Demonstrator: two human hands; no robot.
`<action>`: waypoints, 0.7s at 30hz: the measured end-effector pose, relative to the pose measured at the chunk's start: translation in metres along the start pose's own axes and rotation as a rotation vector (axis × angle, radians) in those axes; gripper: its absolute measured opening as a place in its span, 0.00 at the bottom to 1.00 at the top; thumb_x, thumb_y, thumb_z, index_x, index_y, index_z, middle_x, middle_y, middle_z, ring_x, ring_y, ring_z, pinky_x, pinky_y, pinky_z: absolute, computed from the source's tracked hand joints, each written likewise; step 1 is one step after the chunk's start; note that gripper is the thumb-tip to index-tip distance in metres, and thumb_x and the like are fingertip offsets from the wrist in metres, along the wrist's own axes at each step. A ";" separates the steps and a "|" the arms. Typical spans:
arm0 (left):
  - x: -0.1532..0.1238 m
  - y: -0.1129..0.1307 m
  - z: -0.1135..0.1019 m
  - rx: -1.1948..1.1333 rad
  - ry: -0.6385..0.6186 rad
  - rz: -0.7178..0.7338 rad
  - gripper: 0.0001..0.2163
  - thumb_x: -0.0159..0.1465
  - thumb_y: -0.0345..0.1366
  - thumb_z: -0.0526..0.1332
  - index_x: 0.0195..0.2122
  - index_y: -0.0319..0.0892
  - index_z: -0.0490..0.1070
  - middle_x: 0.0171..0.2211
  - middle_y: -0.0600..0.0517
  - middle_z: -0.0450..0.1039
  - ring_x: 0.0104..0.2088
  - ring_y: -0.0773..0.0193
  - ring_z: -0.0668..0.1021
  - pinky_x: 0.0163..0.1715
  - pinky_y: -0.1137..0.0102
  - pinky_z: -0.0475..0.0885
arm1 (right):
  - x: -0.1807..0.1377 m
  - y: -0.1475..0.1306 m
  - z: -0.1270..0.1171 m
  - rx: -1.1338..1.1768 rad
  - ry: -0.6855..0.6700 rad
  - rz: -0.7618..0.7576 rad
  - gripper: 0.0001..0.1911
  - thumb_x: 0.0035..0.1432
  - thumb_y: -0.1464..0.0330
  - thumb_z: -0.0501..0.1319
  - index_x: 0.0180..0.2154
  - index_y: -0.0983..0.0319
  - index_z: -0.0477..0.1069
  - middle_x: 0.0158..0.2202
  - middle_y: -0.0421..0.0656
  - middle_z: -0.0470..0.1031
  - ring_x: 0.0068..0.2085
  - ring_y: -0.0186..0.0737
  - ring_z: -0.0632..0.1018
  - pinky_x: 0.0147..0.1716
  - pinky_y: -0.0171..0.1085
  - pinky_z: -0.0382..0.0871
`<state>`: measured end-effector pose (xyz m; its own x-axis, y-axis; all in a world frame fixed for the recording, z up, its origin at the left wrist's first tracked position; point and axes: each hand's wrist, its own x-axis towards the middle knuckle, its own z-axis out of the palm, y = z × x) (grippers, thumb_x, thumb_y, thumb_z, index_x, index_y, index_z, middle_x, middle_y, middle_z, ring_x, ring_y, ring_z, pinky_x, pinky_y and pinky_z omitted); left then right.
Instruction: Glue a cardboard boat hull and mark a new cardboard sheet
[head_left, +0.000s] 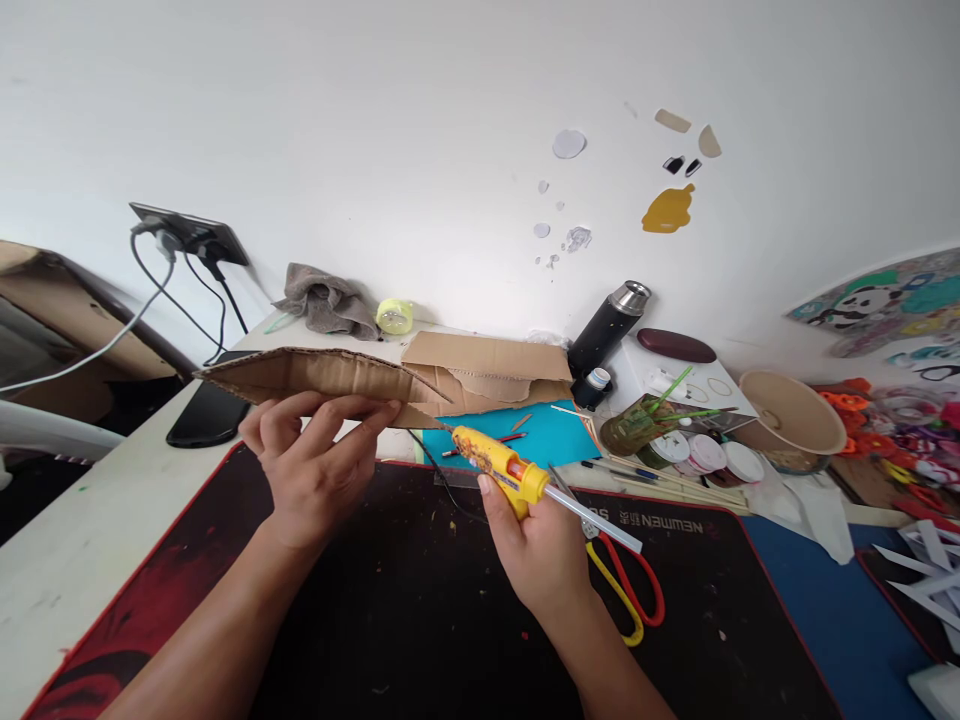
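Note:
My left hand (311, 460) is closed on a bent, boat-shaped piece of cardboard (322, 375), held up above the mat with its pointed end to the left. In my right hand (536, 545) is a yellow hot glue gun (499, 462), gripped by its handle. A clear glue stick (592, 517) sticks out of the gun's back end. The gun's nozzle points left and meets or nearly meets the cardboard's right end; contact cannot be made out. Scissors (626, 590) with red and yellow handles lie just right of my right hand.
Behind the gun, more cut cardboard (487, 355) lies by a blue sheet (555, 430) with pencils. A black thermos (607, 325), a jar of brushes (630, 425) and paint pots (705, 455) stand to the right. A black phone (202, 425) rests at left, near cables from a wall socket (187, 235).

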<state>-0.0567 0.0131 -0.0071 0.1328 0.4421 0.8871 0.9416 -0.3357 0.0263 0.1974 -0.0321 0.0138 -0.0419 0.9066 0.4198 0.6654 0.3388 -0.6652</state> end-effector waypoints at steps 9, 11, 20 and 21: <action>0.003 0.001 -0.002 0.034 0.007 -0.003 0.15 0.70 0.27 0.69 0.50 0.58 0.84 0.41 0.54 0.87 0.46 0.50 0.77 0.48 0.48 0.64 | 0.000 0.002 0.000 0.002 0.001 0.006 0.19 0.75 0.56 0.60 0.41 0.61 0.83 0.35 0.49 0.87 0.34 0.48 0.88 0.32 0.38 0.81; 0.003 0.002 -0.003 0.036 0.015 -0.003 0.15 0.70 0.26 0.69 0.49 0.57 0.84 0.41 0.54 0.87 0.46 0.50 0.76 0.48 0.48 0.63 | 0.000 0.002 0.000 -0.003 -0.001 0.009 0.19 0.75 0.55 0.60 0.41 0.62 0.83 0.35 0.49 0.87 0.34 0.49 0.88 0.32 0.38 0.81; 0.005 -0.002 0.000 0.007 0.050 0.026 0.15 0.68 0.25 0.71 0.48 0.55 0.85 0.40 0.54 0.86 0.47 0.52 0.75 0.49 0.52 0.61 | -0.001 0.004 0.000 0.033 0.012 0.022 0.19 0.75 0.56 0.60 0.41 0.61 0.82 0.36 0.49 0.88 0.36 0.50 0.89 0.34 0.39 0.82; 0.006 -0.002 0.000 0.014 0.066 0.044 0.15 0.67 0.25 0.72 0.48 0.55 0.84 0.40 0.54 0.86 0.46 0.52 0.74 0.48 0.53 0.61 | -0.001 0.004 0.001 0.038 0.012 0.022 0.18 0.75 0.56 0.60 0.42 0.61 0.82 0.36 0.48 0.88 0.36 0.50 0.89 0.34 0.40 0.82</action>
<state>-0.0579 0.0167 -0.0024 0.1543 0.3713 0.9156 0.9396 -0.3417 -0.0198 0.1996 -0.0313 0.0105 -0.0187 0.9111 0.4118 0.6374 0.3281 -0.6971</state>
